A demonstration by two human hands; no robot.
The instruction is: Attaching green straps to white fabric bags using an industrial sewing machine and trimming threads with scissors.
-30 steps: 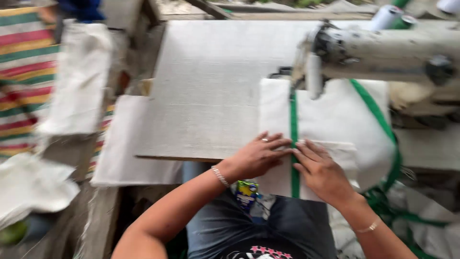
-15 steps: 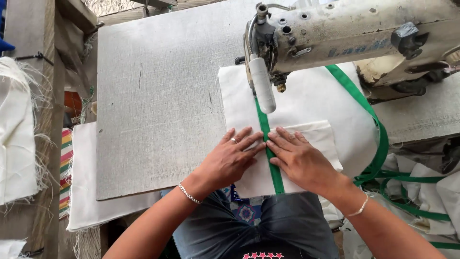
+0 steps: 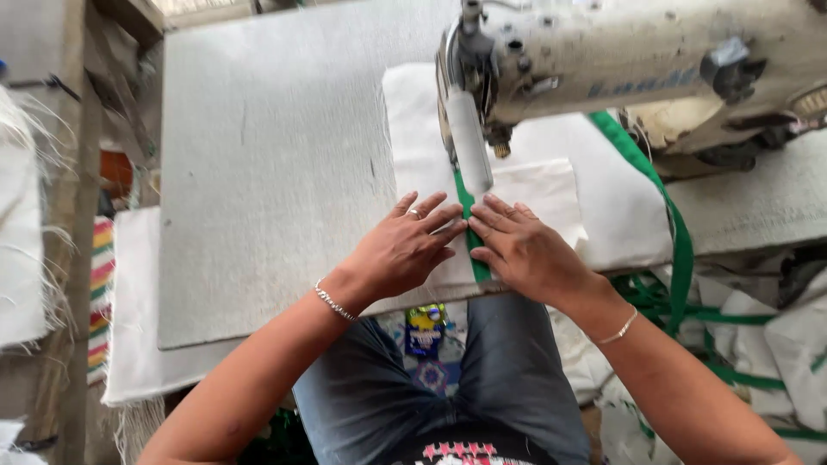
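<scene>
Green woven strap [image 3: 476, 258] runs down the middle of the white woven fabric piece [image 3: 551, 185], straight out from under the cream-coloured metal sewing machine [image 3: 620, 60]. Left hand [image 3: 405, 250] lies flat on the fabric just left of the strap, fingers spread, gripping nothing. Right hand [image 3: 525, 250] presses flat on the other side, fingertips at the strap's edge, just below the machine's head.
</scene>
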